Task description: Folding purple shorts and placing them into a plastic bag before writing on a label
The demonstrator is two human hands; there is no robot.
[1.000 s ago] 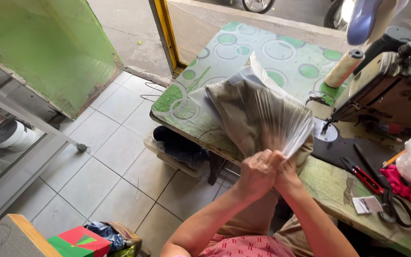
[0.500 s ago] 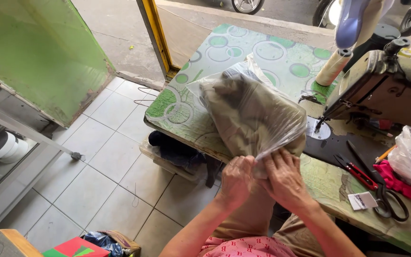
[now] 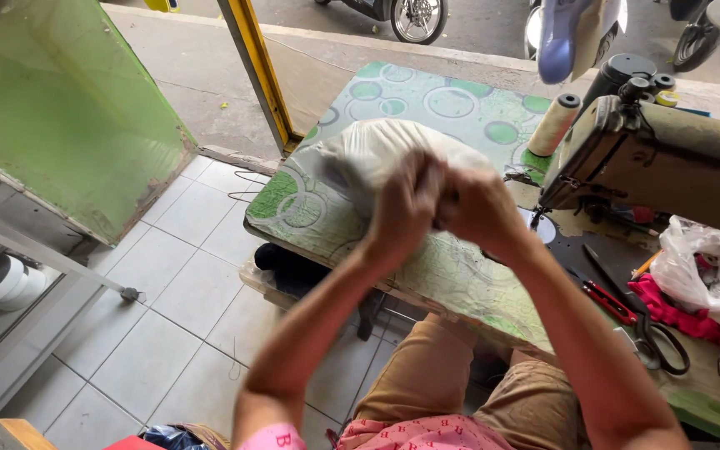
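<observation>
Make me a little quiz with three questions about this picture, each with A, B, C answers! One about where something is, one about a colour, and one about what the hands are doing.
1. Where does the cream thread cone stand?
A. on the table beside the sewing machine
B. on the floor tiles
C. inside the plastic bag

2. What colour are the circles on the table cover?
A. red
B. green
C. purple

3. What are the left hand and the right hand doing?
A. resting flat, apart
B. holding the scissors
C. bunched together on the mouth of the plastic bag

Answers:
1 A, the cone stands upright on the table just left of the machine.
2 B, the rings and dots are green on a pale cover.
3 C, both hands meet at the bag's gathered end; the scissors lie untouched.
</observation>
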